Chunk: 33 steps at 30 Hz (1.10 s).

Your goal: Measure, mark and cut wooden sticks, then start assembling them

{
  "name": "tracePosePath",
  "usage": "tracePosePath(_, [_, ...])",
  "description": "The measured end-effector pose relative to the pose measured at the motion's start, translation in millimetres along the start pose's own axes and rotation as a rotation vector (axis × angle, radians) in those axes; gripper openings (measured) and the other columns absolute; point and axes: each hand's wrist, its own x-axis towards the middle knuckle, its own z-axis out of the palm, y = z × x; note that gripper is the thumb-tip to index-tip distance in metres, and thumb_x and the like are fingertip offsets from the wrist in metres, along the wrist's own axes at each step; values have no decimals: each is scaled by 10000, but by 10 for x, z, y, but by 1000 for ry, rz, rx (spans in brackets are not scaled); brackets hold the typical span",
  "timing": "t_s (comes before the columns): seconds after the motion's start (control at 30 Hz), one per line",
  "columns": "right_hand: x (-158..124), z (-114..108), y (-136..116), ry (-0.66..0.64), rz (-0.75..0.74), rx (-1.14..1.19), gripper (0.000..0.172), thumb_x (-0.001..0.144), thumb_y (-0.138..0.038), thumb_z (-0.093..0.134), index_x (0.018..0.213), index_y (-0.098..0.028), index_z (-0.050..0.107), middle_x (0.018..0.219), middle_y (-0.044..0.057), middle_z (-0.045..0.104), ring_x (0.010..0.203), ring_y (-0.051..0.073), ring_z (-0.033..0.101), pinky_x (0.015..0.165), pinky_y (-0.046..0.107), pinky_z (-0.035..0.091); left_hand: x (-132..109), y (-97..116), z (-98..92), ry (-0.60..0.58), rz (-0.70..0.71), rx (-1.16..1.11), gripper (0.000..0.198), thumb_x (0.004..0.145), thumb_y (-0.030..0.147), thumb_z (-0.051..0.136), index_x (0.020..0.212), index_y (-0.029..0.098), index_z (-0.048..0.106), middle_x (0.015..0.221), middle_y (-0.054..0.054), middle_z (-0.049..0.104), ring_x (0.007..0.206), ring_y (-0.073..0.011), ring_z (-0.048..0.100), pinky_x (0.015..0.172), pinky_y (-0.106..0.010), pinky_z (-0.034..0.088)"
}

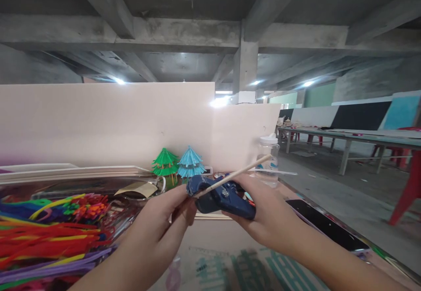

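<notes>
Coloured strips (46, 243) crowd the left of the table (197, 234); beyond the hands stand a small green tree (165, 161) and a blue tree (190, 161), with a bottle (271, 166) and phone (325, 224) rightward. Concrete beams (184, 32) span the room. A wooden stick (243, 169) crosses blue pliers (235, 201): the left hand (161, 221) pinches its lower end, the right hand's (266, 207) grip wraps the pliers.

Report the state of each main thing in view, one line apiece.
Left hand: closed on the stick's lower end
Right hand: closed around the tool
Wooden stick: slanted, across the tool
Dark blue tool: held; jaw closure unclear
Bottle: upright, lid on
Phone: lying flat, screen dark
Green tree: upright
Blue tree: upright
Ceiling lights: lit
</notes>
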Motion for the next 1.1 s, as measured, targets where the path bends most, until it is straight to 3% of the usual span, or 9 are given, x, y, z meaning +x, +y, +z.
tracePosePath(0.27, [-5, -40, -39, -19, 33, 54, 417, 820, -309, 601, 1219, -212, 532, 1175, 119, 662, 1080, 279, 630, 887, 449, 528, 2, -35, -10, -24, 21, -46, 219, 861, 238, 442, 724, 201, 609, 689, -19, 656, 645, -153, 590, 559, -210, 436])
tracePosePath(0.47, [-11, -68, -59, 13, -1, 22, 411, 789, -236, 597, 1196, -213, 544, 1133, 116, 680, 1051, 281, 642, 891, 445, 525, 10, 26, -36, -5, 91, -55, 202, 873, 230, 488, 782, 213, 667, 681, -2, 658, 627, -139, 581, 552, -198, 424])
tracePosePath(0.7, [-22, -79, -66, 48, -33, -25, 384, 805, -287, 607, 1179, -217, 555, 1140, 117, 688, 1080, 290, 640, 899, 445, 525, 4, 26, -60, -15, 96, -80, 200, 874, 209, 498, 859, 233, 696, 709, 5, 669, 639, -139, 578, 560, -192, 437])
tracePosePath(0.9, [-21, -64, -69, 63, -21, -26, 365, 800, -287, 592, 1158, -217, 583, 1096, 108, 707, 1031, 285, 664, 836, 418, 551, 6, 12, -64, -15, 90, -69, 208, 892, 245, 488, 823, 220, 683, 629, 19, 590, 499, -99, 429, 456, -185, 352])
tracePosePath(1.1, [-17, -82, -77, 58, -24, -12, 398, 781, -275, 604, 1171, -205, 578, 1110, 110, 703, 1044, 287, 659, 879, 432, 535, -11, -9, -59, -35, 96, -107, 195, 901, 240, 483, 791, 227, 644, 560, 46, 465, 484, -90, 394, 440, -176, 329])
